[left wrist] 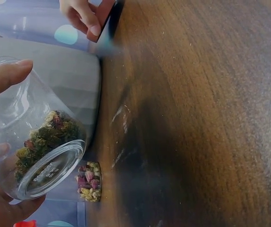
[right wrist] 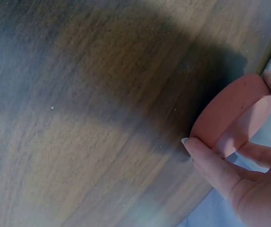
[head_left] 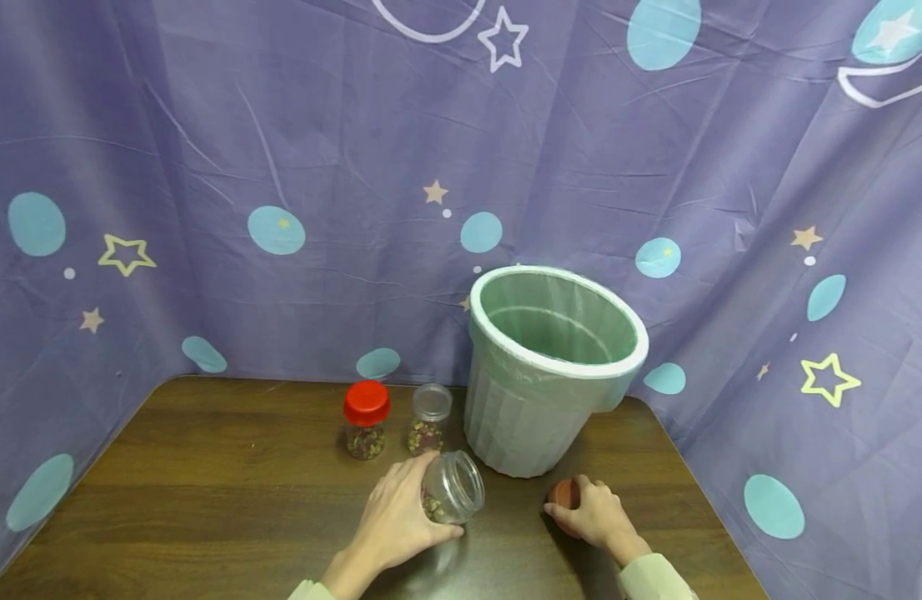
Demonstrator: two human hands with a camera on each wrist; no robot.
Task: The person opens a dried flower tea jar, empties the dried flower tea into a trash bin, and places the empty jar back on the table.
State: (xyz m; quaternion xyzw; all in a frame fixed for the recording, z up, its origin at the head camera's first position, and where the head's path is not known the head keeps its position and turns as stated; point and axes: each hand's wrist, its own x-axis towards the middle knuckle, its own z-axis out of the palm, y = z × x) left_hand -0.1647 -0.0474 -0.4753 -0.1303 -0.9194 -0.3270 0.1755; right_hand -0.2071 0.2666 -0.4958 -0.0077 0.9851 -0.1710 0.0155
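My left hand (head_left: 395, 518) grips an open clear jar (head_left: 448, 490) round its side, tilted with its bare mouth toward the right. Dried leaves and flower bits (left wrist: 52, 135) lie heaped low inside it, toward the base, in the left wrist view. At the right, my right hand (head_left: 602, 514) pinches a round reddish-brown lid (right wrist: 232, 111) by its rim, between thumb and fingers. The lid is held on a slant, close over the wooden table (head_left: 228, 500), and its hollow side faces the palm in the right wrist view.
A large pale green bucket (head_left: 517, 417) stands at the back, between and beyond the hands. Left of it are a clear-lidded jar (head_left: 431, 408) and a red-lidded jar (head_left: 367, 408), both holding dried flowers. A purple patterned curtain (head_left: 341, 208) hangs behind the table.
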